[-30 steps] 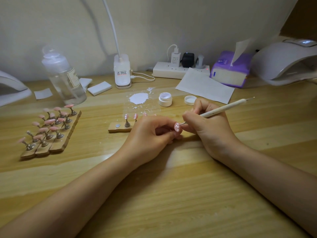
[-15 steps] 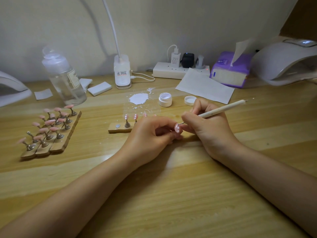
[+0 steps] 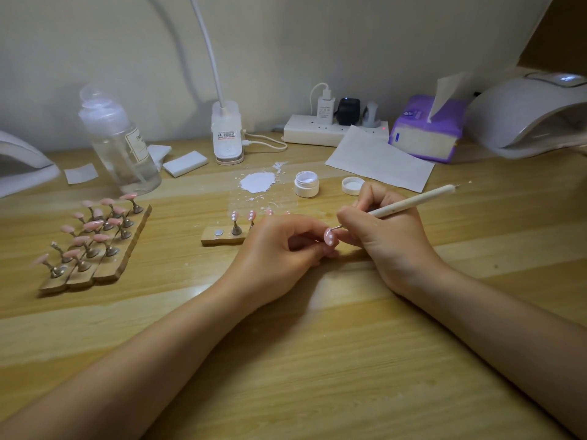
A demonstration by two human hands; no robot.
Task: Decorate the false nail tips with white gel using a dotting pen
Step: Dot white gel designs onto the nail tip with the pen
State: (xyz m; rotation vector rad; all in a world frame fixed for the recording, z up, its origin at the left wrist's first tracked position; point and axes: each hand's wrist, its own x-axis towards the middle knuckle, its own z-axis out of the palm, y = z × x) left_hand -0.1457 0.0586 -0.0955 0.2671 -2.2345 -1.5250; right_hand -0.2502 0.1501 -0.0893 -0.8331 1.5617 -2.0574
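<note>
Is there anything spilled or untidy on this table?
Yes. White splatter lies on the wooden table, left of the open gel jar, with smaller flecks trailing toward the nail stand. The jar's lid lies off, beside it.

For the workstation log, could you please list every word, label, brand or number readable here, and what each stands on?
Nothing can be read with confidence.
Clear bottle: a label beginning perhaps "IM", the rest cut off and blurred.
Lamp base: a red and white sticker, print too small.
White charger: grey print, too small.
Purple tissue pack: a small mark, blurred.
Gel jar, dotting pen: no visible text.
</note>
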